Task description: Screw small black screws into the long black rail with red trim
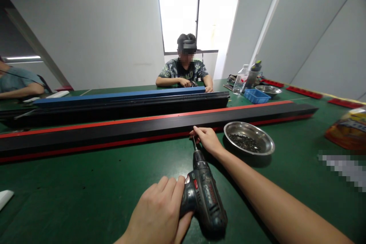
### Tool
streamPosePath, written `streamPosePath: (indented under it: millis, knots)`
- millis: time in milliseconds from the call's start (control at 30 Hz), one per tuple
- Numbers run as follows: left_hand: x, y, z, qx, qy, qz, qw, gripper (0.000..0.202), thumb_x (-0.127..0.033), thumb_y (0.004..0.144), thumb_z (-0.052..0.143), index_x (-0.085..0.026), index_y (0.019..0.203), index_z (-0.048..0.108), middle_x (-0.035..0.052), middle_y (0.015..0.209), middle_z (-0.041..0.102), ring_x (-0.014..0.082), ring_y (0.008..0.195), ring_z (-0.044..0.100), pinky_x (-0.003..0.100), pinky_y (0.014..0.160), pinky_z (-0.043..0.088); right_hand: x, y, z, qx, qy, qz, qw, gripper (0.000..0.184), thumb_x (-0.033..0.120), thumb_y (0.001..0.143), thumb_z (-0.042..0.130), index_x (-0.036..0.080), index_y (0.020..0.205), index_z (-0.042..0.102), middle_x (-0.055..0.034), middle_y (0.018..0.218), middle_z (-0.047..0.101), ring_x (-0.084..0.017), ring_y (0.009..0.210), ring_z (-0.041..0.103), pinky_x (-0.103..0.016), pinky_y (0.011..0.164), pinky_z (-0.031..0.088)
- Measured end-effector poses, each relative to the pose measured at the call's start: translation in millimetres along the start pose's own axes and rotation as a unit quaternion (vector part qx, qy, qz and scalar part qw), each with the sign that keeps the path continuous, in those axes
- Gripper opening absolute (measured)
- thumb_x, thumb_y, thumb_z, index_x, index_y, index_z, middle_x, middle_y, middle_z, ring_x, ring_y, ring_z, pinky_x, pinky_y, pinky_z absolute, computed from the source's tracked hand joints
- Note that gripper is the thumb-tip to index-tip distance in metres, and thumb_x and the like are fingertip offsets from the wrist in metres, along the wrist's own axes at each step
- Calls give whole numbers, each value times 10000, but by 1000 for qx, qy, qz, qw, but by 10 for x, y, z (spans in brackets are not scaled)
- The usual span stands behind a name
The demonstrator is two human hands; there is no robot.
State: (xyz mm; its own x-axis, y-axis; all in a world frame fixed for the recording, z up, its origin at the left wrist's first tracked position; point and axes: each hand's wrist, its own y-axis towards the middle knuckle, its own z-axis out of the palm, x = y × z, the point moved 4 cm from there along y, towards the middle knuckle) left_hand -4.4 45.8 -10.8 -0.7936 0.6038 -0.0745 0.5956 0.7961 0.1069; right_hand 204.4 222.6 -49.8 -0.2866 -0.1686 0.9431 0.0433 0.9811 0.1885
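My left hand (160,207) is wrapped round the handle of a dark cordless drill (211,202), which lies on its side and points away from me. A thin bit (195,143) sticks out of its chuck. At the bit's tip my right hand (208,140) is closed in a pinch, against the near side of a long black bar with red edges (154,126). What those fingers pinch is hidden. Just right of that hand stands a round metal bowl (270,143) with many small dark screws (245,142) in it.
Beyond the bar lie a black profile (137,109) and a blue profile (122,96). A co-worker (185,68) sits across the green table (85,202). At the back right are a blue basket (256,96), bottles (240,80) and another bowl (268,90). A snack bag (347,129) lies right.
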Motion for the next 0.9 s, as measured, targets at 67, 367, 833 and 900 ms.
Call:
streamPosePath:
  millis: [67,367,833,900]
  knots:
    - [-4,-3,-7,-1,0,-1,1000,468,-332,922,643,-178,1363,618,105,1134,712,285,977,639,422,844,565,1,-2,-11,-10,0,3,1000,464,519,968,571,149,818,808,-99,841,797,-144,557,619,-275,581,468]
    - [-10,-5,-12,3,-2,-8,1000,464,-337,920,656,-180,1356,627,100,1133,713,293,983,642,439,851,568,8,-26,-7,-19,22,18,999,438,517,949,589,135,889,794,-117,841,794,-134,545,605,-230,472,413]
    - [-3,0,-11,9,-16,-10,1000,451,-335,924,644,-182,1348,630,95,1129,709,296,981,643,452,849,571,68,-65,-2,-6,5,-6,1000,462,525,965,571,137,867,801,-94,809,783,-136,550,617,-250,539,458]
    - [-3,-8,-11,7,-16,-10,1000,447,-332,927,639,-183,1348,630,94,1128,709,297,983,643,453,849,571,79,-68,-4,-6,5,-8,1000,462,526,961,576,138,854,804,-95,809,783,-141,554,620,-256,545,462]
